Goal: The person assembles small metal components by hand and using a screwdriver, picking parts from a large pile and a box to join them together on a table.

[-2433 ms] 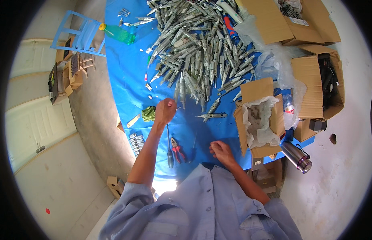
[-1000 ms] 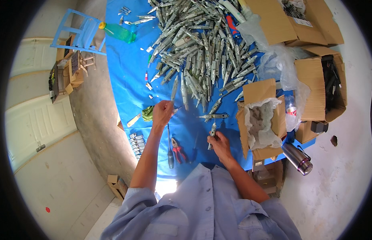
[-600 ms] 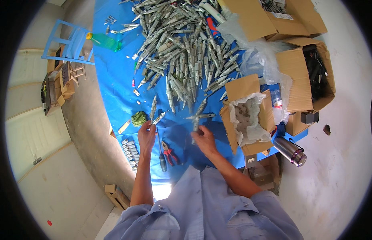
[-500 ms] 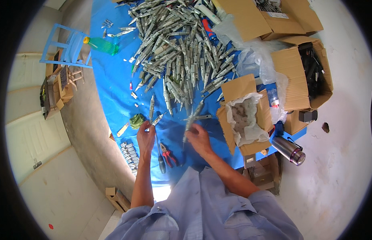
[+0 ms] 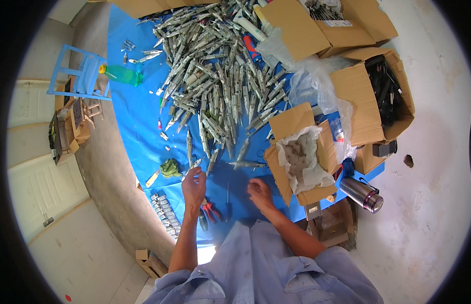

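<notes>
A green cloth (image 5: 169,168) lies left of a slim metal piece (image 5: 197,162), which meets the left hand (image 5: 194,187) at its fingertips; clamping cannot be confirmed. Pliers (image 5: 211,211) lie beside that wrist. The right hand's (image 5: 260,194) fingers curl inward, closure indeterminable, near an open box (image 5: 292,121).

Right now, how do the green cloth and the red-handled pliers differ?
Colour: the cloth is green; the pliers show red handles.
Shape: the cloth is a crumpled wad; the pliers are a rigid tool with two splayed handles.
Place: the cloth lies left of the left hand; the pliers lie to that hand's lower right in the picture.
Shared: both lie on the blue sheet.
</notes>
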A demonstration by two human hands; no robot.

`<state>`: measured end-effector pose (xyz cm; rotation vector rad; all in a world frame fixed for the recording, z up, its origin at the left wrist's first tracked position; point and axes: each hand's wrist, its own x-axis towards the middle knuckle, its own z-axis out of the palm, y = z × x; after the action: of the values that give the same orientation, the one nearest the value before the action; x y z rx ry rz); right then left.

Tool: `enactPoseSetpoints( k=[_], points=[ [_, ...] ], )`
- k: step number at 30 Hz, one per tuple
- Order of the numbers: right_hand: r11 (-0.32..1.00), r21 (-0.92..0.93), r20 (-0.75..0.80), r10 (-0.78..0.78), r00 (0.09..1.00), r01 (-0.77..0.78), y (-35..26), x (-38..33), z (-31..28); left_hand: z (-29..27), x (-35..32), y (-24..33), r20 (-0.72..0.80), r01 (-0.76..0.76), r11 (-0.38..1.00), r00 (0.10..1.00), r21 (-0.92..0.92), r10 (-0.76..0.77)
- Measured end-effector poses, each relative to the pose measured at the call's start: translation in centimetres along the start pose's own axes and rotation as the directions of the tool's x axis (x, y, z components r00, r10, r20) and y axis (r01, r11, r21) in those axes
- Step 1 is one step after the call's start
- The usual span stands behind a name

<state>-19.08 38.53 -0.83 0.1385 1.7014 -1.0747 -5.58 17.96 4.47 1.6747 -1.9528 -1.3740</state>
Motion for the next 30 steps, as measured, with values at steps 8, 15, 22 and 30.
enactPoseSetpoints(
  k=[8, 15, 22, 30],
  points=[
    [0.955, 0.296, -0.175, 0.091, 0.980, -0.036, -1.9, 0.3, -0.2, 1.6, -2.8, 1.8, 0.136, 0.008, 0.998, 0.991, 0.070, -0.017],
    [0.865, 0.503, -0.321, 0.180, 0.930, 0.006, -5.8, 1.2, 0.3, 0.6, -6.9, 1.5, 0.223, 0.069, 0.989, 0.970, 0.134, -0.098],
    [0.913, 0.397, -0.206, -0.012, 0.979, 0.095, -6.9, 3.1, 2.8, 0.0, -9.5, -2.8, 0.238, -0.051, 0.986, 0.971, 0.157, 0.012],
    [0.930, 0.234, -0.182, -0.243, 0.953, 0.282, -7.1, 3.0, 3.7, -1.4, -11.0, -1.9, 0.283, -0.031, 0.972, 0.958, 0.231, -0.036]
  ],
)
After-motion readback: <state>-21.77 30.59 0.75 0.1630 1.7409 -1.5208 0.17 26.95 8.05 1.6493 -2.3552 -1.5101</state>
